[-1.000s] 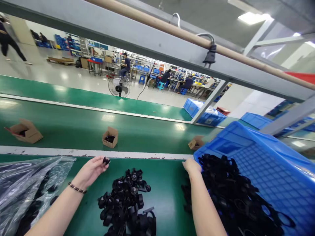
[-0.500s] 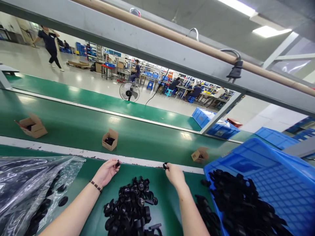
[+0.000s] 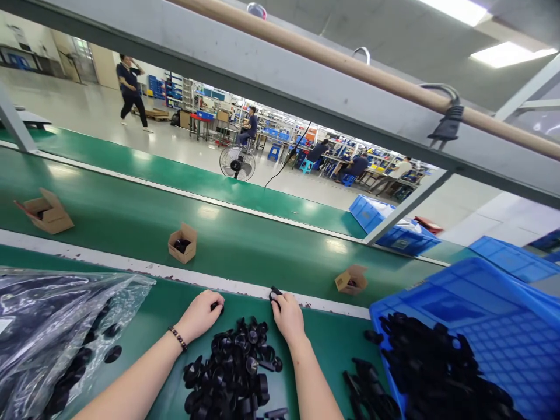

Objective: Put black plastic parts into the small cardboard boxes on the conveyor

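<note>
My left hand (image 3: 202, 315) is closed around a small black part (image 3: 216, 305), mostly hidden by the fingers. Level with it on the other side, my right hand (image 3: 287, 316) pinches a black plastic part (image 3: 275, 294) with a ring-like shape and a short straight piece. Both hands hover near the white strip at the back of the green bench. Below and between them lies a pile of black plastic parts (image 3: 236, 367), some round and shiny, some with straight stems.
At left lies a clear plastic bag (image 3: 65, 326) of black discs. A blue crate (image 3: 494, 309) of black parts stands at right, with loose black pieces (image 3: 367, 382) beside it. Small open cartons (image 3: 184, 244) sit on the green belt (image 3: 262, 245). A metal beam (image 3: 306, 76) crosses overhead.
My right hand has moved left, toward my left hand, which has turned its palm downward. The cartons have shifted left on the belt. A walking person in the background appears farther right.
</note>
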Demonstrator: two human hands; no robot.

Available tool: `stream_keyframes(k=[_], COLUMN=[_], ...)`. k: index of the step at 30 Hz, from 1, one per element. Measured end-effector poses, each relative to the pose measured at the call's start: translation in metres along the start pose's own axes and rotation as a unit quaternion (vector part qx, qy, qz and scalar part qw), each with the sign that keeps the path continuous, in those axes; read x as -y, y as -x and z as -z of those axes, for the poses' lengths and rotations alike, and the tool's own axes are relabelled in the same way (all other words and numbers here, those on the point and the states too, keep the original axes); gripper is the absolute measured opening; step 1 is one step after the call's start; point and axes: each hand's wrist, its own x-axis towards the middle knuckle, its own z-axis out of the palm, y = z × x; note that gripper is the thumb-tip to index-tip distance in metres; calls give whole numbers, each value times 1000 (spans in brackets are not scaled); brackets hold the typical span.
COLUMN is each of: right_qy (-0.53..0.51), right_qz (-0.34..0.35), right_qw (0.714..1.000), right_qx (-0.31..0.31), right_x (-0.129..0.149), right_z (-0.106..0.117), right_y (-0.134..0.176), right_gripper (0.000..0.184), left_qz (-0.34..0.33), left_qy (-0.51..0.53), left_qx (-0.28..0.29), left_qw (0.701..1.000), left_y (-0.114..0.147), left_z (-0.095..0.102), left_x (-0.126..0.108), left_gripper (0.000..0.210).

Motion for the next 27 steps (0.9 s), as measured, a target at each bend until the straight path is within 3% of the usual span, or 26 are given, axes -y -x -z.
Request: stream_keyframes(k=[3, 5, 8, 15, 21, 27], right_qy=[-3, -7, -11, -22, -20, -53], right_qz=[1, 2, 0, 1, -6, -7], right_qw=[1000, 1000, 1000, 1000, 999, 997], right_qx=[-1, -4, -4, -9, -25, -50], right_x=[0, -1, -1, -1, -1, -6], right_z=[-2, -3, -3, -2, -5, -3], right_y=[0, 0, 0, -1, 0, 0], right_gripper=[16, 17, 18, 19, 19, 23], left_qz=[22, 34, 46, 71, 25, 54], left_qy=[85, 120, 95, 28, -67, -38], left_qx=[17, -9, -47, 60, 47, 60], left_qw=[996, 992, 993, 995, 996, 996], left_y=[-1, -4, -7, -2, 2, 0], left_z=[2, 5, 11, 14, 6, 7], left_x=[4, 9, 15, 11, 8, 13], left_gripper=[9, 9, 10, 23, 16, 23])
